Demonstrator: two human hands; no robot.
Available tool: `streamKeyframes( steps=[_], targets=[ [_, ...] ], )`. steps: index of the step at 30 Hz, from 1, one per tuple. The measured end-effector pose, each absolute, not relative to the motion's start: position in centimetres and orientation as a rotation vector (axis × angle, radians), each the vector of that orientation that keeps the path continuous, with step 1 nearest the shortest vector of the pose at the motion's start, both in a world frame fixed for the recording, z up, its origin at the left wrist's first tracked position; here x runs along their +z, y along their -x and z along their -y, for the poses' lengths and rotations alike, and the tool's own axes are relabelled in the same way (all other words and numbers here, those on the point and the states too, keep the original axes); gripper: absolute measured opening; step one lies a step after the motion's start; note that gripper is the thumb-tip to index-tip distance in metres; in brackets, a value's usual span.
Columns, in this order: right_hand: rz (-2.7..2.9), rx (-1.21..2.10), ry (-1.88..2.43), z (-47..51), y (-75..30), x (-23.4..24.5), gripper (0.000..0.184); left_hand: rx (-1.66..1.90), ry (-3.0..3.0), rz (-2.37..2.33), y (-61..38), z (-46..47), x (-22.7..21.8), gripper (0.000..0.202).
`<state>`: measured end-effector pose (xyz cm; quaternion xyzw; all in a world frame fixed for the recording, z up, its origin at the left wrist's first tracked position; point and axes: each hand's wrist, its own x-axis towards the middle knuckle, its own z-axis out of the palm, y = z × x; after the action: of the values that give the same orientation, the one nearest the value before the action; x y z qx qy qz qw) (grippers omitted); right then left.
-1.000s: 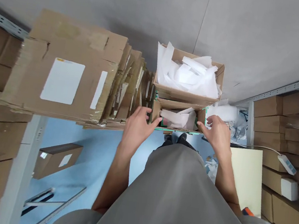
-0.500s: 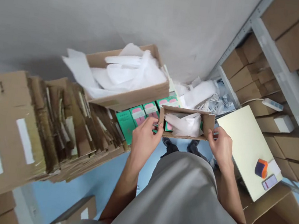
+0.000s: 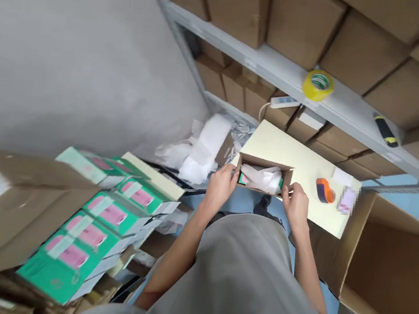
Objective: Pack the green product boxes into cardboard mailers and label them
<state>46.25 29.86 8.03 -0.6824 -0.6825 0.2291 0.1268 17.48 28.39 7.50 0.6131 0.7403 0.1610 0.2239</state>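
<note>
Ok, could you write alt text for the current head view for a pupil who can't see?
A person's left hand and right hand hold a small open cardboard box with white wrapping inside. Green boxes lie in the picture's left half; a yellow tape roll rests on a shelf beyond.

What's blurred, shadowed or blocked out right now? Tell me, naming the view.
Head view: the green boxes look smeared, small print unreadable; head view: soft shadow darkens the wall above the large carton; head view: a pixelated patch hides detail on the pale table; head view: the held small carton looks clearer.
</note>
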Motion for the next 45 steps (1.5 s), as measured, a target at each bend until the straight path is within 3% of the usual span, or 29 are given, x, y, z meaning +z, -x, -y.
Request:
streamKeyframes(
  steps=[5,14,20,25,29,32,36,38,45],
  targets=[
    [1.986,0.631,2.213,-35.0,-52.1,4.4,0.014,0.335,-1.785,-1.918,-24.8,-37.0,3.5,0.021],
    [1.880,0.674,2.436,-40.3,-54.3,0.9,0.030,0.217,-1.938,-1.647,-29.6,-45.1,-1.5,0.029],
    [1.931,1.001,2.012,-39.2,-55.3,-1.2,0.045,0.236,-1.951,-1.375,-30.1,-45.3,-3.0,0.036],
    [1.711,1.017,2.094,-39.5,-56.6,-2.4,0.039,0.226,-1.898,-1.340,-29.5,-45.7,-4.0,0.063],
    [1.491,0.783,2.377,-41.2,-56.4,-2.5,0.066,0.398,-1.894,-1.514,-29.0,-47.7,-3.9,0.082],
    [1.578,0.732,2.373,-41.8,-56.2,-2.2,0.076,0.447,-2.005,-1.376,-28.5,-48.9,-3.8,0.065],
    [1.747,0.766,2.281,-41.4,-56.5,-2.2,0.046,0.400,-1.958,-1.380,-28.1,-48.4,-4.9,0.029],
    [1.723,0.789,2.268,-41.1,-56.7,-2.6,0.037,0.426,-1.887,-1.412,-28.4,-47.7,-5.7,0.024],
    [1.471,0.902,2.185,-41.6,-56.6,-4.8,0.033,0.568,-1.537,-1.634,-30.5,-46.8,-7.0,0.017]
  ],
)
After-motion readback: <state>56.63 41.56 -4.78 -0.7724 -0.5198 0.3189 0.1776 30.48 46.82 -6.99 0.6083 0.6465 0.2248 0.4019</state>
